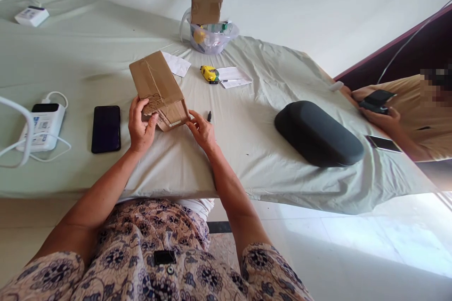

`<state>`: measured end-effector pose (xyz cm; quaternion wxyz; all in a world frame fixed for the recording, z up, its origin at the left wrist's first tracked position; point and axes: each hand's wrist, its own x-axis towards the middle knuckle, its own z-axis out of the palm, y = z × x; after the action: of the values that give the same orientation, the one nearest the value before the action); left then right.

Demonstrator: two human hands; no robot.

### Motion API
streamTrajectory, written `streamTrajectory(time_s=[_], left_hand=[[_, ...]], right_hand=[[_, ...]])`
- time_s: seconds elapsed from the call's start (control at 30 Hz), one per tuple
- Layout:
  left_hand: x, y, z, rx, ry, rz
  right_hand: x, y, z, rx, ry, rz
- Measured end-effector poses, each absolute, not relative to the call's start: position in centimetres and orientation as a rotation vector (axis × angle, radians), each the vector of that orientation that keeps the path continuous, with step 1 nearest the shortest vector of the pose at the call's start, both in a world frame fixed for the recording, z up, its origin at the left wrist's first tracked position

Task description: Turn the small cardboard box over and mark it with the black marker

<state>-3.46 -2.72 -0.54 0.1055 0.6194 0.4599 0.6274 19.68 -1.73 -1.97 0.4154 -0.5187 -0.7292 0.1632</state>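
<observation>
A brown cardboard box [157, 85] with tape on it lies on the pale green cloth of the table [247, 117], its near end tipped toward me. My left hand [140, 126] curls around the box's near left corner, thumb against the cardboard. My right hand [201, 129] pinches the near right corner with its fingertips. A small black pen cap or marker [209, 116] lies just right of my right hand.
A black phone [106, 128] and a white power bank with cables [43, 124] lie left. A dark oval case [318, 132] sits right. At the back stand a plastic jug [211, 37] with a box on it, a yellow tape measure [209, 73] and papers. Another person [406, 113] holds a phone at right.
</observation>
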Motion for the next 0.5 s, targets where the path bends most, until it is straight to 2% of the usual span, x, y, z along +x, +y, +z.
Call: streamTrajectory(time_s=[0.23,0.5], left_hand=[[-4.11,-1.72,-1.21,1.606,1.191,1.826],[-4.12,-1.85,-1.01,1.498,1.349,1.798]], right_hand=[[19.47,-1.60,-2.30,-1.189,-1.711,0.530],[19.69,-1.87,-1.93,-1.147,-1.699,0.373]])
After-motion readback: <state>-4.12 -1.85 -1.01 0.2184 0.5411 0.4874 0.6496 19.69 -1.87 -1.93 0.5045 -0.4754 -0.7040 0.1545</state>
